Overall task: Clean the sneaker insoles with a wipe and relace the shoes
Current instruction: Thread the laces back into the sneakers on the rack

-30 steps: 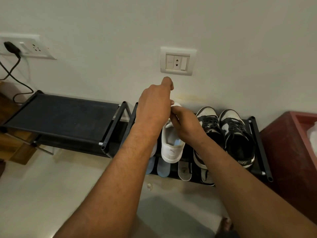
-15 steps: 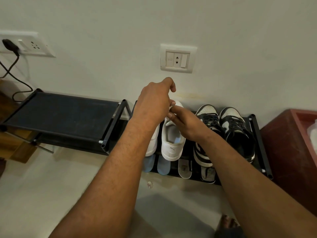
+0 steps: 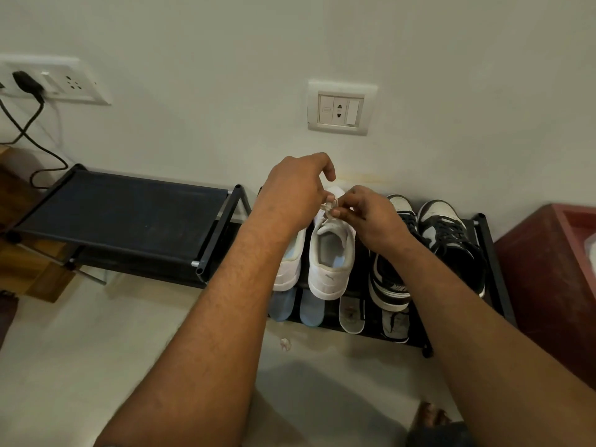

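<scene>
A white sneaker (image 3: 329,272) stands heel toward me on the black shoe rack (image 3: 496,269). Its twin (image 3: 288,269) sits just left, mostly hidden behind my left forearm. Both hands meet over the white sneaker's tongue. My left hand (image 3: 296,191) and my right hand (image 3: 367,217) each pinch the white lace (image 3: 328,206) between fingertips. A pair of black-and-white sneakers (image 3: 451,240) stands to the right. On the lower shelf lie two blue insoles (image 3: 311,309) and two pale insoles (image 3: 351,314).
A second black rack (image 3: 129,217) stands left. A dark red box (image 3: 548,285) is at the right. Wall sockets (image 3: 338,108) sit above; a plugged cable (image 3: 29,130) hangs at far left. A small white scrap (image 3: 284,344) lies on the floor. My foot (image 3: 430,417) shows below.
My right hand rose from the sneaker's side to the lace at the tongue. My left hand's fingers curled down onto the lace. The white sneaker's opening is now uncovered.
</scene>
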`<state>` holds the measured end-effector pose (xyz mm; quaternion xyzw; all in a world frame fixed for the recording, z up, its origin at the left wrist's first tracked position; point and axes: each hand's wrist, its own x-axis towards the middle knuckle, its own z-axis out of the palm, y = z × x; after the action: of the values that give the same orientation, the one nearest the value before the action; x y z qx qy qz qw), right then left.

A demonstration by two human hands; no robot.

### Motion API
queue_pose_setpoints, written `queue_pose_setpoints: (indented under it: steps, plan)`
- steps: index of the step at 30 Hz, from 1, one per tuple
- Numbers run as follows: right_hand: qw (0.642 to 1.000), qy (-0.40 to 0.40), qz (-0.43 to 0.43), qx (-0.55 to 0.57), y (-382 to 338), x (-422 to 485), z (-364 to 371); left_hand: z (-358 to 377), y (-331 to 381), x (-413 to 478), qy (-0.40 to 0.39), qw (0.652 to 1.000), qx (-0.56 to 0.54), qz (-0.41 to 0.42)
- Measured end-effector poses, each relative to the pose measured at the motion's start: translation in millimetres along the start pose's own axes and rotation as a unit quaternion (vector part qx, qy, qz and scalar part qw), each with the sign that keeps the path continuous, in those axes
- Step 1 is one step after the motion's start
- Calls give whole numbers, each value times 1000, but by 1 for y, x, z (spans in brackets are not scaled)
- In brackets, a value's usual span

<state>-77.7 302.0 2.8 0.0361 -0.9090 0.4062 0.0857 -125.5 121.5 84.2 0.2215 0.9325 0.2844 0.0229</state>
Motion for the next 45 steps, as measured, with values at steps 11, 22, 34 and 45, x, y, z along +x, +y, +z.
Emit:
queue_pose_setpoints:
  steps: [11,22,34,45]
  plan:
    - [988,-102,11,-112,-16,-7,-19,-13,-9,-7,-143,988,-63,-6]
    - [909,-122,35,-397,-16,-30,25,11,-29,-9,-257,963,-1,-80]
    - [890,-91,89,-438,-32,-24,41,37,-16,-20,-397,913,50,-81]
    - [880,-178,70,-434,-31,-24,32,78,-12,-23,-374,915,98,-117]
